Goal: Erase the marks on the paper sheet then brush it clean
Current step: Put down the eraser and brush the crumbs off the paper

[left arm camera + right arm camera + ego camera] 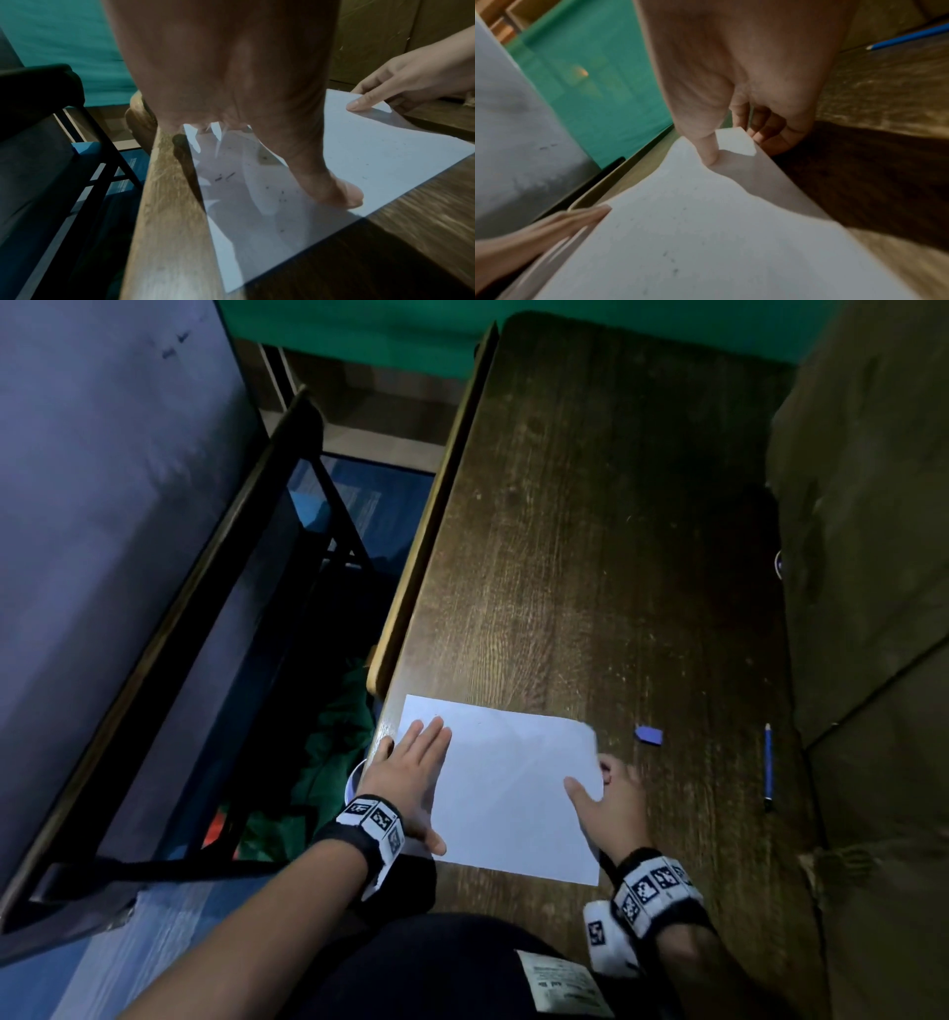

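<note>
In the head view, a white sheet (506, 788) lies at the near left of a dark wooden table (590, 531), its left edge close to the table's left rim. The left hand (411, 773) lies flat on the sheet's left part, fingers straight and close together, thumb stretched toward the near edge. The right hand (611, 801) is at the sheet's right edge, thumb on top of the paper and fingers curled behind the edge, which looks slightly raised there. An eraser (649, 735), small and bluish, rests on the table just right of the sheet's far right corner, apart from both hands. A blue pencil (767, 767) lies farther right, near the table's right side. A dark chair (215, 629) stands left of the table. In the left wrist view, the left hand (231, 81) presses down on the sheet (372, 158), thumb tip on the paper; small dark specks and 2 short marks show on the surface, and the right hand (411, 81) pinches the far edge. In the right wrist view, the right hand (736, 71) pinches the sheet (706, 233), thumb on top and fingers beneath the lifted edge; faint grey specks dot the paper, the left hand's fingers (585, 217) lie straight on its far side, and the pencil (911, 38) shows at upper right.
</note>
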The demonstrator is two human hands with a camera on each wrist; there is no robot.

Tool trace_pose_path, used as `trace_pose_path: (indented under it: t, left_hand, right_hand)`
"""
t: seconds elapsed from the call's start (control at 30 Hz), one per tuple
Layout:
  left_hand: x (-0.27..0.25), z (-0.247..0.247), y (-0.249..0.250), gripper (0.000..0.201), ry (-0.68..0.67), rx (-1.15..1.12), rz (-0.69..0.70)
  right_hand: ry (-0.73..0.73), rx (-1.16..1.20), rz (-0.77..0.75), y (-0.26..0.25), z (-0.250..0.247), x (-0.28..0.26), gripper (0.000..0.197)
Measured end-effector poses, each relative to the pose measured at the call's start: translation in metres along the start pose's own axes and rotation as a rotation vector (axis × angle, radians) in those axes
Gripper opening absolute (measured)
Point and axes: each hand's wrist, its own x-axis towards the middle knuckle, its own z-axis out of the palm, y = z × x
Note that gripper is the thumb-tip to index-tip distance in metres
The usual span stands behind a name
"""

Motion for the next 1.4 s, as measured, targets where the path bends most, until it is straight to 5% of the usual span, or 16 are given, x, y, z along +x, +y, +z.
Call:
trace_pose_path:
  t: [0.2,0.6,0.83,1.1,1.23,1.4]
  left_hand:
    - [-0.017,0.009,-0.009,0.16,-0.015,0.022,-0.001]
    - [-0.016,-0.018,-0.005,0.155,-0.007,0.064,0.05]
    - [-0.021,-0.015,0.086,0.095,0.151,0.116,0.263]
    - [0.02,0.043,0.164,0.071,0.274,0.108,0.377]
    - [0.026,0.056,0.136,0.067,0.36,0.165,0.37]
    - [0.019,0.044,0.067,0.062,0.445,0.028,0.127]
  right_hand:
    - [-0.046,0.087,0.1,0.016,0.01,-0.031,0.012]
    - [-0.002,0.207,0.252,0.02,-0.007,-0.049,0.011]
    - [-0.055,0.188,0.286,0.016,-0.014,-0.04,0.014]
    - [-0.152,0.132,0.232,0.025,-0.018,-0.031,0.014]
    - [-0.133,0.126,0.232,0.022,-0.018,-0.036,0.016]
    - [-0.11,0.133,0.255,0.016,-0.019,-0.039,0.015]
